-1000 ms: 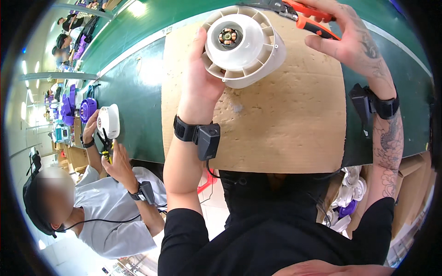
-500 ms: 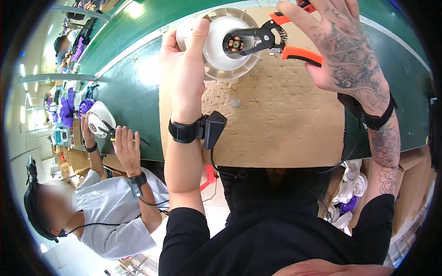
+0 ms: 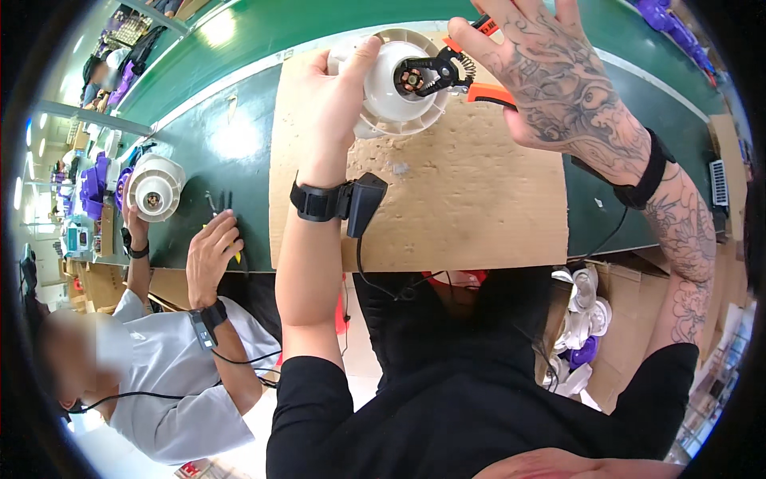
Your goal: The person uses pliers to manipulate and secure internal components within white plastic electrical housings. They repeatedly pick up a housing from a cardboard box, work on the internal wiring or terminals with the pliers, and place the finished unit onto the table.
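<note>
My left hand [image 3: 331, 104] grips a white round plastic housing [image 3: 383, 108] by its left side, thumb along the top. Its wide ribbed rim faces away, and a small motor with copper windings [image 3: 411, 81] shows in the central opening. My right hand [image 3: 554, 88] holds wire-stripper pliers [image 3: 453, 69] with black jaws, a coil spring and orange handles. The handles are spread apart, and the jaws reach into the opening beside the motor. Whether the tips touch the motor or a wire cannot be made out.
A cardboard sheet [image 3: 431, 207] covers part of the green table [image 3: 227, 172] below my hands. To the left, a co-worker holds a similar white housing [image 3: 155, 188], with another hand by yellow-handled pliers [image 3: 238, 251]. White parts [image 3: 586, 311] sit in a carton low right.
The hinge of my pliers has come closer to the housing's opening, my right hand moving left with it. The co-worker's pliers have come away from their housing, down toward the table.
</note>
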Demonstrator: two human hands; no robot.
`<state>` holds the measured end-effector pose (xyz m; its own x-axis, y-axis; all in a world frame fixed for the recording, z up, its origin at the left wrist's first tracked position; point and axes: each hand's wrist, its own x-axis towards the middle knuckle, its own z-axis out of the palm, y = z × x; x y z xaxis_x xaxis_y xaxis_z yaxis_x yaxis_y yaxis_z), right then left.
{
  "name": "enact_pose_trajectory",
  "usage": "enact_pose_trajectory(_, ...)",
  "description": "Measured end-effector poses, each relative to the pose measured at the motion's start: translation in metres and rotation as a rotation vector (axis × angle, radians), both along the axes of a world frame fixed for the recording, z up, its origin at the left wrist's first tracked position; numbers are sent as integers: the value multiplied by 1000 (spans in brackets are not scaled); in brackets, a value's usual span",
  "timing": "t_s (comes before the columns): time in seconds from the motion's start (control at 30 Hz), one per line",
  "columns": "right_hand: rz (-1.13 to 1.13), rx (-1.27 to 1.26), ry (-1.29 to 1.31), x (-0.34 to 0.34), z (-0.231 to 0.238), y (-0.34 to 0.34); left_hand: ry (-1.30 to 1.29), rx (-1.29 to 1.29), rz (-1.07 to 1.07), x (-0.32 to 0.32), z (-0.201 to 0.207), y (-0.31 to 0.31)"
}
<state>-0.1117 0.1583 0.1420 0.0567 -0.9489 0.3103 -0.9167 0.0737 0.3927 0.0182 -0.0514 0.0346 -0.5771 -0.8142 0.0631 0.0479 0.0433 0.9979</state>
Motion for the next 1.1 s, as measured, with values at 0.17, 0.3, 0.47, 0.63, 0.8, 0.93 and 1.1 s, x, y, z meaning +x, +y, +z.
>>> enact_pose_trajectory(0.17, -75, 61, 153, 9, 6, -5, 30, 105, -92, -2, -1, 1)
enact_pose_trajectory(0.3, -77, 76, 218, 27, 17, -9, 85, 174, -103, -7, -14, -7)
enact_pose_trajectory(0.47, -244, 174, 294, 42, 15, -17, 91, 117, -63, -8, -24, -12)
enact_pose_trajectory(0.63, -205, 207, 371, 30, 14, -12, 25, 21, -6, -13, -15, 0)
enact_pose_trajectory(0.8, -209, 196, 307, 35, 14, -10, 1, 29, 20, -6, -8, 2)
enact_pose_trajectory(0.93, -278, 241, 214, 39, 14, -11, 43, 45, 23, -6, -14, -2)
enact_pose_trajectory(1.1, -274, 271, 274, 38, 21, -10, 36, 22, 21, -10, -12, 4)
